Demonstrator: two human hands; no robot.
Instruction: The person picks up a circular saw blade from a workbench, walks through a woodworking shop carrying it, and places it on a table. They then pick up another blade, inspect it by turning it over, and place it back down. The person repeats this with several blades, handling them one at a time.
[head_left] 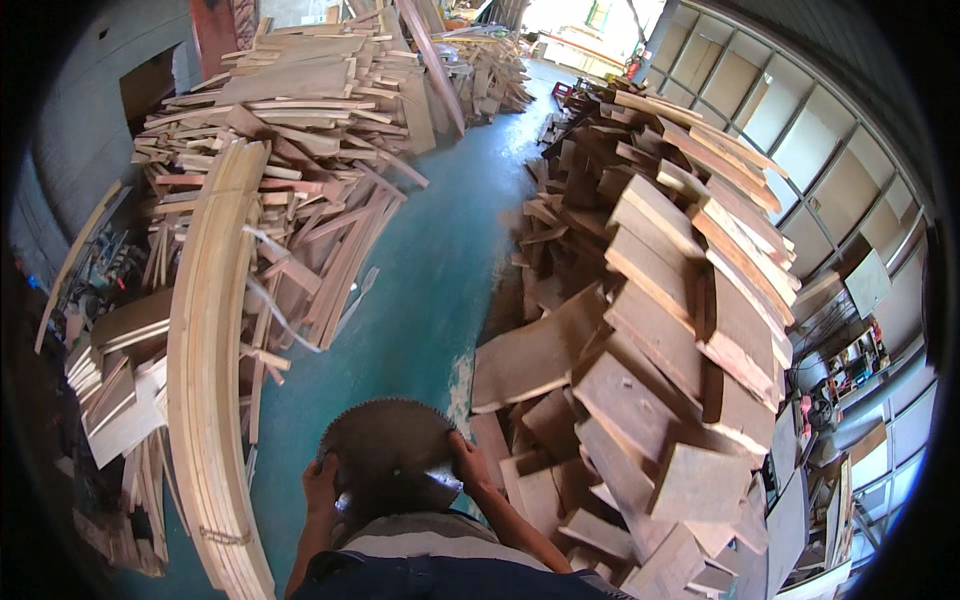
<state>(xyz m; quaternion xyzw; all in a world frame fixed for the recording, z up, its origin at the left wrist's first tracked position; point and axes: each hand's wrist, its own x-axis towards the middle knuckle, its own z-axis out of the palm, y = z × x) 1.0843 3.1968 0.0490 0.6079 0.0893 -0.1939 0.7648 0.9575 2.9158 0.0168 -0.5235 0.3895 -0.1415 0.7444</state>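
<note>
- Left hand [320,488], bare, is closed on the left edge of a dark, round metal circular saw blade [390,442] with a finely toothed rim.
- Right hand [468,462], also bare, grips the same blade by its right edge, so I see the disc held between the two, at the bottom of my view and close in front of the wearer's body.
- I can make out a small hole in the blade and bright glints on its lower part, near each hand.
- Just below it is the wearer's clothing [420,545], dark with a pale grey-beige band.
- Ahead, I look along a blue-green painted floor [400,290], a shiny aisle leading toward a brightly lit opening [590,22] at the far end.
- To the left stands a long bundle of pale, narrow wooden strips [212,330], which looks curved through my fisheye lens. Behind it rises a jumbled heap of thin wood offcuts [300,125], and a loose white strap [282,312] dangles near the bundle.
- To the right, I see a large pile of broad brown boards [650,320] with paler cut edges, overlapping at many angles.
- Beyond that pile runs a panelled wall [800,135] with a dark grid frame.
</note>
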